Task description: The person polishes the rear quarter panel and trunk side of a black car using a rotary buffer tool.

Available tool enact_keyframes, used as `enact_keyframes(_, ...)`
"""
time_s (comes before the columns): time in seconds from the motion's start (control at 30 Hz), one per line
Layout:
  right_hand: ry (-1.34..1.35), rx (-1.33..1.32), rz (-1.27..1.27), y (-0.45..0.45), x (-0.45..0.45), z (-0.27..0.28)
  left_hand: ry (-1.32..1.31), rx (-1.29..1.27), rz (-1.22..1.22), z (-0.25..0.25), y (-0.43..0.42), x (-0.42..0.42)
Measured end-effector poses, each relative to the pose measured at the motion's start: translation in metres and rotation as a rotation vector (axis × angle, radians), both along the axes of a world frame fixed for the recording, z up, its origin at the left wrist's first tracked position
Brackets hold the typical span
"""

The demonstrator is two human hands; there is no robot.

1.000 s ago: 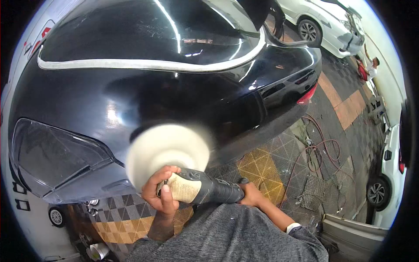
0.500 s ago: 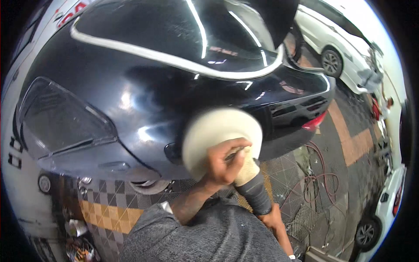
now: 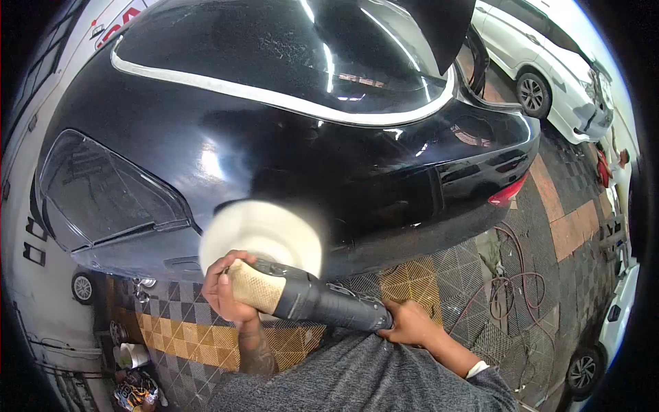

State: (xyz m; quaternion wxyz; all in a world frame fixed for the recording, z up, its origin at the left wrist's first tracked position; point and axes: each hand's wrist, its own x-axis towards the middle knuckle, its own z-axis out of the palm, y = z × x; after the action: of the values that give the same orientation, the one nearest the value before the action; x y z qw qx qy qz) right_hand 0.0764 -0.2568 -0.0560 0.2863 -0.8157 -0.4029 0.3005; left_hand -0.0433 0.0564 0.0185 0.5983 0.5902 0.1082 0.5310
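A black polishing machine (image 3: 322,302) with a round cream pad (image 3: 264,237) lies across the front of my body. The pad is blurred and rests against the side panel of a black car (image 3: 295,158). My left hand (image 3: 230,288) is closed around the cream-wrapped head of the machine, beside the pad. At the rear end of the body, my right hand (image 3: 408,323) wraps round the black handle. White masking (image 3: 274,97) borders the car's rear glass.
A red hose (image 3: 525,275) coils on the tiled floor (image 3: 405,281) at the right. White cars (image 3: 542,55) stand at the upper right and lower right edge. Another person (image 3: 620,165) is at the far right. A white bucket (image 3: 135,355) sits lower left.
The machine and pad moved right along the panel, then came back left. Both hands stayed on the machine, which swung from a steep angle to a flatter one. The view has shifted too.
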Motion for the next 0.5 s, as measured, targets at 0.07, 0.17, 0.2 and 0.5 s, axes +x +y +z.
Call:
enact_keyframes(0.07, -0.038, 0.049, 0.035, 0.002, 0.002, 0.002, -0.013, -0.01, 0.026, -0.004, 0.003, -0.004)
enact_keyframes(0.17, -0.03, -0.039, -0.042, -0.008, 0.001, 0.016, -0.045, -0.022, -0.026, -0.006, -0.007, 0.007)
enact_keyframes(0.2, -0.036, -0.041, -0.042, -0.013, 0.001, 0.018, -0.007, 0.013, -0.057, -0.003, -0.013, 0.013)
enact_keyframes(0.5, 0.14, -0.036, -0.485, -0.075, -0.018, 0.013, 0.048, 0.031, -0.396, 0.006, -0.078, 0.081)
